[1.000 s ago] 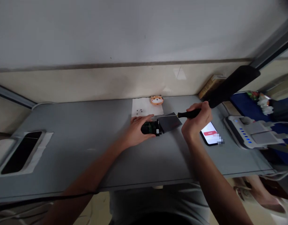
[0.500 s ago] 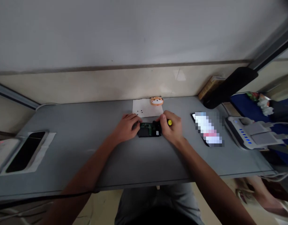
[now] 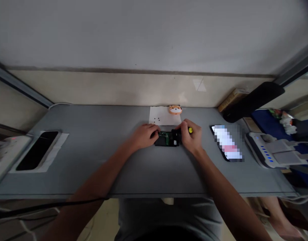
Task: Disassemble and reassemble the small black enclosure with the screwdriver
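Note:
A black device with an open housing and a green circuit board (image 3: 167,138) lies on the grey desk between my hands. My left hand (image 3: 145,135) is closed on its left end, thumb and fingers at the edge. At the right end, my right hand (image 3: 192,136) is closed around a screwdriver with a yellow end (image 3: 190,130). Most of the tool is hidden in the fist, and its tip cannot be made out. Just behind the device lies a sheet of white paper (image 3: 162,117) with several tiny dark screws (image 3: 157,119) on it.
An orange animal-faced case (image 3: 175,109) rests on the paper. To the right are a lit phone (image 3: 227,144), a white power strip (image 3: 260,150) with plugs, and a black cylinder (image 3: 254,101). A dark phone (image 3: 38,150) lies left. Another person's foot (image 3: 281,221) shows below right.
The whole view has shifted, so the desk things appear further right. Both hands keep their hold, with the device and screwdriver in nearly the same place on the desk.

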Demonstrator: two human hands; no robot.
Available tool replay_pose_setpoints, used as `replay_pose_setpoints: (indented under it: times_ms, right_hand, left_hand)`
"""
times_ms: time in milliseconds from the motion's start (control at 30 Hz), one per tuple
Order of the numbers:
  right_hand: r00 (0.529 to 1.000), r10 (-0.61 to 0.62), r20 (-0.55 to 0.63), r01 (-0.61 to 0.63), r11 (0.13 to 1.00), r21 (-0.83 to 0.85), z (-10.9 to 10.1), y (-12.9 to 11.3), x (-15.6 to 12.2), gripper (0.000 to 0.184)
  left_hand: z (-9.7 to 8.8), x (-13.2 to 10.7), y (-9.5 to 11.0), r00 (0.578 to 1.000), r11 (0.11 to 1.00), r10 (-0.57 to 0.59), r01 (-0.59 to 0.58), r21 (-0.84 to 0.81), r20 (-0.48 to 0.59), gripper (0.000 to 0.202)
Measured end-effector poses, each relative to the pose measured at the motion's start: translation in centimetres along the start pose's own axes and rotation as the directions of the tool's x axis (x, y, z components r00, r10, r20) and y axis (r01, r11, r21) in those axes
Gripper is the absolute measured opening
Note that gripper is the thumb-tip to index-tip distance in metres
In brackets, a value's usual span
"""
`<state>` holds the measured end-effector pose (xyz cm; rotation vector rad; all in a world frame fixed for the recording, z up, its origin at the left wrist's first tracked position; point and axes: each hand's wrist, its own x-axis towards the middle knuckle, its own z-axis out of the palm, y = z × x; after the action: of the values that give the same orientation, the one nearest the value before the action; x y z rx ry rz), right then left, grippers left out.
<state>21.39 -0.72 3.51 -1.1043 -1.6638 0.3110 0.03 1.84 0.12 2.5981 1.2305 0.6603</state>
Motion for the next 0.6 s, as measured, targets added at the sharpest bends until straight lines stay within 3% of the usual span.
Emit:
replay_pose_setpoints:
  times_ms: [233, 367, 600]
  right_hand:
    - [0.996, -0.071, 0.063, 0.071, 0.997, 0.000, 1.3, -1.2, 2.8, 0.053]
    - [0.997, -0.042, 0.071, 0.043, 0.999, -0.018, 2.6, -1.5, 4.3, 0.056]
    - [0.999, -0.009, 0.032, 0.009, 1.000, 0.002, 3.5, -1.4, 4.1, 0.055]
  left_hand:
    - [0.1, 0.1, 0.5, 0.998, 0.998, -0.056, 0.056, 0.027, 0.008, 0.016]
    - [0.2, 0.1, -0.1, 0.998, 0.997, -0.064, 0.064, 0.045, -0.007, 0.015]
    - [0.3, 0.0, -0.6, 0.999, 0.999, -0.044, 0.045, 0.009, -0.031, 0.018]
